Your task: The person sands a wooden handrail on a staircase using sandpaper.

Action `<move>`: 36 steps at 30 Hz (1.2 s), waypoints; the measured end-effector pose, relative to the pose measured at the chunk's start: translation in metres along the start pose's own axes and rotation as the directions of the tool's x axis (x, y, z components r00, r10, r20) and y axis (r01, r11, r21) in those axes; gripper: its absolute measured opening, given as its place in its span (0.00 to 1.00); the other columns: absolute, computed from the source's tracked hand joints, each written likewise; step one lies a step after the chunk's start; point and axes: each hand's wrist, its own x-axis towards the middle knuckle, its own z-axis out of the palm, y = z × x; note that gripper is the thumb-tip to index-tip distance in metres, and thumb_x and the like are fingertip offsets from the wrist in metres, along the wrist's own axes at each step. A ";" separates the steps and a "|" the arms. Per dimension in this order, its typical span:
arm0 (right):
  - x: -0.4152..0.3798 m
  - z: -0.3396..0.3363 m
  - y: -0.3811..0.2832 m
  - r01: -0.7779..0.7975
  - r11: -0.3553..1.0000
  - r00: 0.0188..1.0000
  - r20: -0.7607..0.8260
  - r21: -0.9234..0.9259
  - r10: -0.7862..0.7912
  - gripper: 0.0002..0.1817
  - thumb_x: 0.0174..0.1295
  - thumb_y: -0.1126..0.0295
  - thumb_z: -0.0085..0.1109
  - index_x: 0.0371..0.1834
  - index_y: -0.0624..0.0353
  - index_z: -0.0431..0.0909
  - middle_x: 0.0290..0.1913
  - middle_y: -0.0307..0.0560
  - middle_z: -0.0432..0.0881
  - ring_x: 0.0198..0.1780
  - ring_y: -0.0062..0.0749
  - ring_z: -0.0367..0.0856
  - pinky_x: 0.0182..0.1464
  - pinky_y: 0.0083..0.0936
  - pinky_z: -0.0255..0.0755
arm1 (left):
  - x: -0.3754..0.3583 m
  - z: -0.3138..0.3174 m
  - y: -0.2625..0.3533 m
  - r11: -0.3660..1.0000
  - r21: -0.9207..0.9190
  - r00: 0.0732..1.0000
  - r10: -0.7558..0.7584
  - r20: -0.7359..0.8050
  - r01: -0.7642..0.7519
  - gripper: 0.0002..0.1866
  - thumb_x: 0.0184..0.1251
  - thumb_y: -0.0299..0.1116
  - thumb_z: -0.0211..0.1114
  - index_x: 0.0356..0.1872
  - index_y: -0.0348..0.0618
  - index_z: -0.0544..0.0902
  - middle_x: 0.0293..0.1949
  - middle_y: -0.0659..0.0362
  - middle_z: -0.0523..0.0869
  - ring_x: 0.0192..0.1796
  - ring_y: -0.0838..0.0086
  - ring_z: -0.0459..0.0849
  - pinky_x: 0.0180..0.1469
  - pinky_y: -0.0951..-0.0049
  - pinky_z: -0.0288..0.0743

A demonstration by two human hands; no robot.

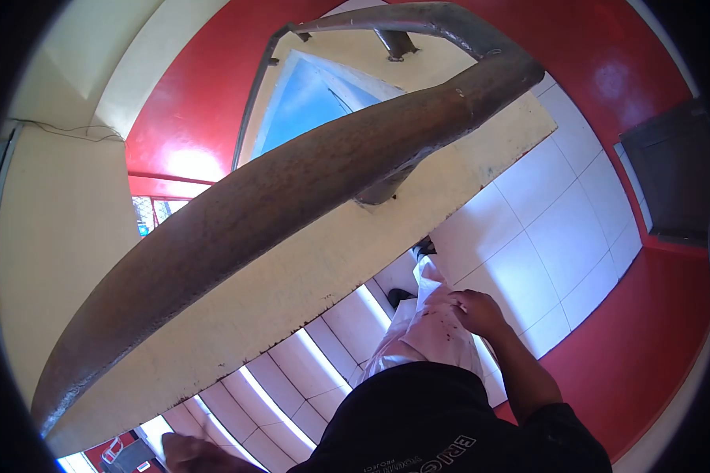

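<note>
My right hand [479, 313] is at the right side of a white apron [430, 331] with red stains, its fingers curled in. Whether it grips the cloth or anything else is hidden. My left hand [188, 452] is low at the left, dark and blurred, over the stair steps, and its fingers cannot be made out. A thick brown metal handrail [268, 193] slants across the view above both hands, with neither touching it. Below the apron, dark shoes [400, 297] show on the tiled floor.
A cream stair wall [308, 272] with a chipped edge carries the rail. Tiled steps [276, 398] run down to the lower left, and a white tiled landing [556, 221] lies right. Red walls [639, 331] surround it. A dark door-like panel [670, 173] is at right.
</note>
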 end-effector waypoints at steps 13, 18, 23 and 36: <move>0.025 -0.072 -0.186 0.647 0.739 0.750 0.023 0.188 -0.661 0.30 0.58 0.54 0.70 0.65 0.46 0.78 0.49 0.46 0.83 0.51 0.44 0.81 0.55 0.40 0.73 | 0.054 0.114 0.081 0.855 -0.501 0.700 0.274 0.660 0.137 0.15 0.53 0.27 0.76 0.38 0.49 0.78 0.29 0.64 0.90 0.27 0.72 0.88 0.27 0.75 0.72; 0.018 -0.088 -0.228 0.804 0.545 0.592 -0.239 0.236 -0.770 0.20 0.56 0.67 0.70 0.53 0.53 0.83 0.47 0.47 0.83 0.49 0.42 0.83 0.53 0.38 0.77 | 0.070 0.112 0.079 0.785 -0.570 0.760 0.213 0.614 0.241 0.18 0.48 0.26 0.78 0.39 0.49 0.80 0.30 0.65 0.91 0.27 0.73 0.89 0.24 0.74 0.73; 0.011 -0.117 -0.248 0.873 0.473 0.481 -0.378 0.120 -0.791 0.15 0.54 0.77 0.67 0.47 0.60 0.84 0.45 0.49 0.86 0.45 0.41 0.86 0.49 0.37 0.80 | 0.097 0.088 0.071 0.838 -0.540 0.889 0.187 0.418 0.078 0.19 0.53 0.38 0.80 0.41 0.49 0.80 0.35 0.62 0.92 0.31 0.71 0.89 0.28 0.74 0.75; 0.086 -0.178 -0.290 0.681 0.586 0.425 -0.414 -0.440 -0.805 0.22 0.56 0.81 0.58 0.56 0.61 0.81 0.56 0.56 0.83 0.61 0.52 0.80 0.68 0.48 0.69 | 0.156 -0.062 -0.125 0.837 0.514 0.977 0.215 0.010 -0.189 0.21 0.81 0.47 0.50 0.54 0.39 0.81 0.54 0.47 0.86 0.60 0.52 0.83 0.65 0.49 0.75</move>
